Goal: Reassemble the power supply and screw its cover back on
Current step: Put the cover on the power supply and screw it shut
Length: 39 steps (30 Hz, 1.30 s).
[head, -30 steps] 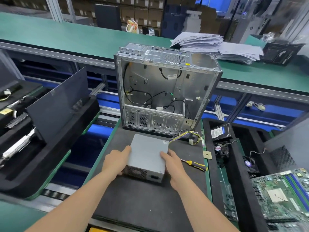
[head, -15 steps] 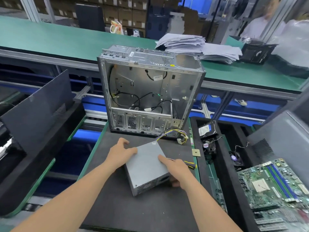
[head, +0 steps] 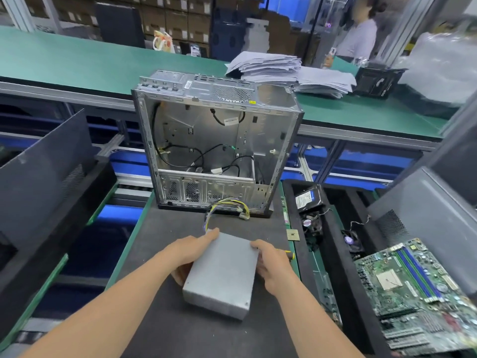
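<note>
A grey metal power supply box [head: 223, 273] lies on the dark mat [head: 180, 329] in front of me, a plain side facing me. My left hand [head: 191, 250] grips its left side, fingers reaching to the far corner. My right hand [head: 271, 263] grips its right side. Its yellow and black cable bundle [head: 227, 209] trails from the far end toward the open silver computer case [head: 214, 140], which stands upright at the mat's far edge. A yellow-handled screwdriver [head: 289, 254] shows just past my right hand, mostly hidden.
A black foam tray [head: 335, 254] on the right holds a hard drive [head: 307, 197], fans and a motherboard [head: 413, 293]. A small CPU chip [head: 293, 235] lies at the mat's right edge. Dark side panels [head: 44, 171] lean at left and right. Papers [head: 289, 73] are stacked on the green bench behind, where a person stands.
Both hands have turned the power supply on the mat: its vented face with the socket no longer faces me and the cables now lead off from the far end.
</note>
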Each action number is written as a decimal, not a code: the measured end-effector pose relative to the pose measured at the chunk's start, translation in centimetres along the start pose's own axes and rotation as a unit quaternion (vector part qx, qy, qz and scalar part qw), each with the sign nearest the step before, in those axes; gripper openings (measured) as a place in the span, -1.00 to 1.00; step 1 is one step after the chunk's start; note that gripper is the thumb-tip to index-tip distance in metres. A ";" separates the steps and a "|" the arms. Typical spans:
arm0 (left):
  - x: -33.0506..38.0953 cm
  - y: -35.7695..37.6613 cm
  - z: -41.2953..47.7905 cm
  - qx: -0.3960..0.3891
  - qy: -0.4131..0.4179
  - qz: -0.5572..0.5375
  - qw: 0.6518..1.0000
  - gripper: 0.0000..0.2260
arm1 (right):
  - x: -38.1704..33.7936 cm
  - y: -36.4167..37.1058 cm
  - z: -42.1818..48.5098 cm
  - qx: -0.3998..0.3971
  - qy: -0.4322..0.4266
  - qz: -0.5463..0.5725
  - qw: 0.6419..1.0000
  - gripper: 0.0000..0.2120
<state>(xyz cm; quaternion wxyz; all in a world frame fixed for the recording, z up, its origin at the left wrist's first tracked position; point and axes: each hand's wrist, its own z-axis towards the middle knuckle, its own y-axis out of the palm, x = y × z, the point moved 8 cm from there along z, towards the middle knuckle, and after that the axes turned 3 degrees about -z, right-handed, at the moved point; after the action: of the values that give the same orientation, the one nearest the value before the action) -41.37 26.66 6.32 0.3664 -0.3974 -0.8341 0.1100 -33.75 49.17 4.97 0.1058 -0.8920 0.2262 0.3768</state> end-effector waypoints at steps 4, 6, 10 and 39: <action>0.5 1.0 0.1 0.044 0.009 -0.119 0.992 -0.17 | 0.5 0.5 -0.1 -0.001 0.027 -0.058 0.998 -0.55; 0.6 1.0 0.1 0.094 0.005 -0.129 0.987 -0.25 | 0.2 0.7 -0.2 0.010 0.025 -0.064 0.998 -0.40; 0.1 0.0 -0.9 0.190 -0.017 -0.091 0.977 -0.32 | -0.5 1.1 -0.5 0.032 -0.015 -0.075 0.997 -0.45; -1.0 0.5 -4.1 0.250 0.088 -0.565 0.781 -0.87 | -5.1 3.1 -3.0 0.020 -0.266 -0.110 0.957 -0.52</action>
<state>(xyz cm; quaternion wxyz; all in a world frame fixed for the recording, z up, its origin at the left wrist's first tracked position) -37.82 25.81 8.49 0.5212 0.2428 -0.8165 0.0529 -36.54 47.06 10.66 0.2208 -0.7764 0.0979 0.5821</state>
